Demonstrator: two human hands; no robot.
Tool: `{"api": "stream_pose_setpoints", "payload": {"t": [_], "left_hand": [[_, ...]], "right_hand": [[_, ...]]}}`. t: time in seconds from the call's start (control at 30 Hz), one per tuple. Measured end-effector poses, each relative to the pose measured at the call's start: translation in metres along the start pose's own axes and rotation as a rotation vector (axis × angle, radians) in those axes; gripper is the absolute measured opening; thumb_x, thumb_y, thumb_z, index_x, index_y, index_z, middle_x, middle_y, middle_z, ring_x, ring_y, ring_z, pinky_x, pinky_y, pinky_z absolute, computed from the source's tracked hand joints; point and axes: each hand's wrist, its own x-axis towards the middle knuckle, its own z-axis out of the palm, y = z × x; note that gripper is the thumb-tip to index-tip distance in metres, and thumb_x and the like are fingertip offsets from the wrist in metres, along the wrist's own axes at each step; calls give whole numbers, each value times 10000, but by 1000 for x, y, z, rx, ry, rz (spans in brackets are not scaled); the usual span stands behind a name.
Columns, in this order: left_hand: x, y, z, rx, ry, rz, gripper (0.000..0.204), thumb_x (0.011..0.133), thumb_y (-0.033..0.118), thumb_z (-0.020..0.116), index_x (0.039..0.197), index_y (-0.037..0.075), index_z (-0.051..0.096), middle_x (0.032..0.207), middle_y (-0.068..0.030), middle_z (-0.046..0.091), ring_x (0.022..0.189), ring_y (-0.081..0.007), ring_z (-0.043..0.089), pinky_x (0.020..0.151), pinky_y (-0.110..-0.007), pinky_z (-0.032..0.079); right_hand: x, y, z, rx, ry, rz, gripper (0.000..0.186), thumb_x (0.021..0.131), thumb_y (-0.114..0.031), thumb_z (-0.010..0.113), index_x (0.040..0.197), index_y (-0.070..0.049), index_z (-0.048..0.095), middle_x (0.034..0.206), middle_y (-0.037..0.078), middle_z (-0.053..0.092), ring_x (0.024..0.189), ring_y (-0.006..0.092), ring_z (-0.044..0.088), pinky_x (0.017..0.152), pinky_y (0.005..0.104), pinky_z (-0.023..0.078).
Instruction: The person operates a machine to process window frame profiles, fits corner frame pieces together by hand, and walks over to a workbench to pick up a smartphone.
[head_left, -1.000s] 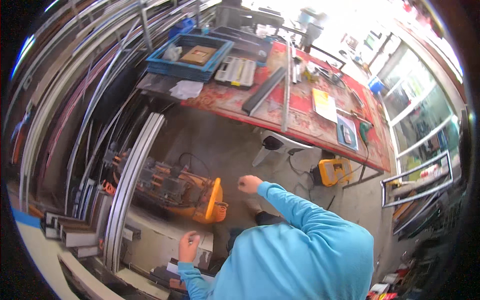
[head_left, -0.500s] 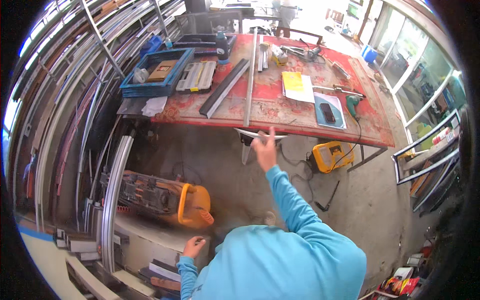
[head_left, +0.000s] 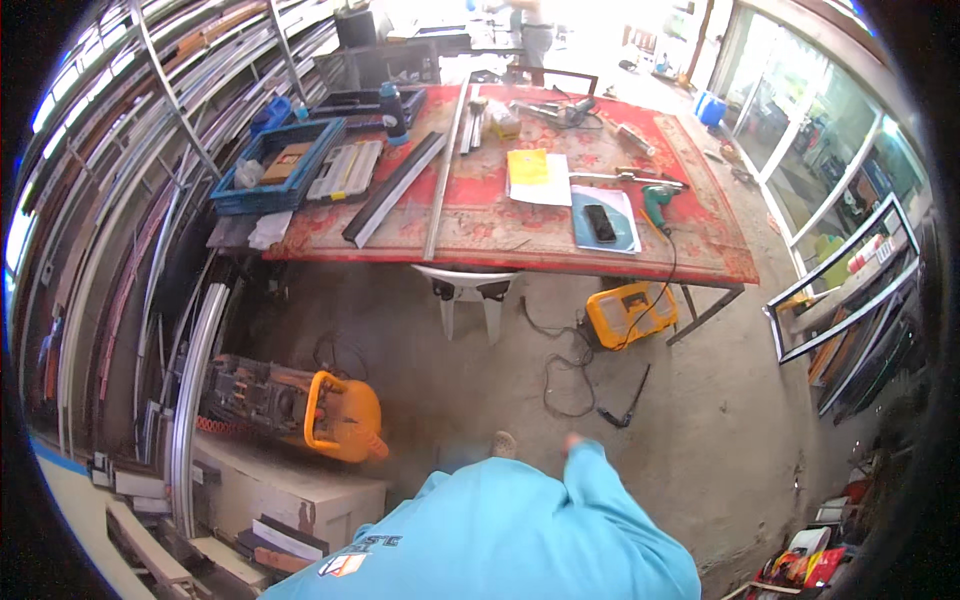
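My right arm hangs low in its blue sleeve. Only a small, blurred part of my right hand (head_left: 573, 441) shows past the cuff, over the concrete floor, and its fingers cannot be made out. My left hand is out of sight behind my body. Ahead stands a long table with a red patterned cover (head_left: 480, 235). On it lie a dark channel profile (head_left: 395, 190), a long thin metal bar (head_left: 447, 170), a black phone (head_left: 599, 223) on a blue-and-white sheet, a yellow paper (head_left: 527, 168) and a green power drill (head_left: 657, 205).
A yellow tool case (head_left: 632, 313) and a black cable lie on the floor under the table. A white stool (head_left: 467, 285) stands below its front edge. At left are an orange machine (head_left: 343, 415) and racks of long profiles (head_left: 95, 250). A framed panel (head_left: 845, 280) leans at right.
My right hand has dropped from in front of the table down beside my body. My left hand has gone out of sight. The view has shifted, so the table appears further left.
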Motion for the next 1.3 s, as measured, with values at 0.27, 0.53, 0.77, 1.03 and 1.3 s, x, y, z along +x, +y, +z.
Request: {"api": "stream_pose_setpoints", "payload": {"t": [0.27, 0.53, 0.77, 1.03, 1.3], "left_hand": [[91, 79, -111, 51, -83, -38, 438, 756, 405, 550, 960, 30, 648, 1023, -161, 615, 991, -289, 570, 887, -362, 419], [111, 199, -99, -201, -73, 291, 463, 764, 413, 587, 1057, 56, 614, 1079, -153, 595, 1026, -300, 546, 898, -370, 411], [62, 117, -28, 45, -260, 325, 508, 757, 497, 558, 1010, 65, 641, 1031, -170, 609, 1009, -310, 554, 888, -374, 417], [-17, -123, -31, 203, -83, -54, 469, 740, 452, 578, 986, 57, 641, 979, -158, 627, 964, -299, 579, 824, -391, 451], [-39, -140, -5, 423, -191, -379, 378, 774, 439, 530, 896, 100, 645, 1019, -161, 609, 979, -292, 574, 795, -419, 453]], "right_hand": [[-214, 58, 226, 321, -152, 107, 432, 719, -433, 585, 950, -74, 652, 1035, 127, 619, 962, 282, 578, 820, 381, 451], [-280, 34, 195, 757, 294, 106, 471, 723, -445, 578, 942, -33, 640, 971, 149, 634, 943, 291, 587, 818, 384, 448], [-255, -26, 67, 976, 243, 48, 350, 780, -310, 589, 1003, -43, 624, 869, 74, 651, 738, 180, 620, 646, 332, 497], [-202, -34, 28, 513, -78, 28, 328, 791, -316, 588, 967, -43, 636, 843, 54, 642, 678, 181, 609, 582, 330, 499], [-112, -21, 36, -153, 138, -387, 373, 769, -364, 532, 933, -47, 640, 920, 169, 629, 874, 348, 584, 792, 398, 460]]}}
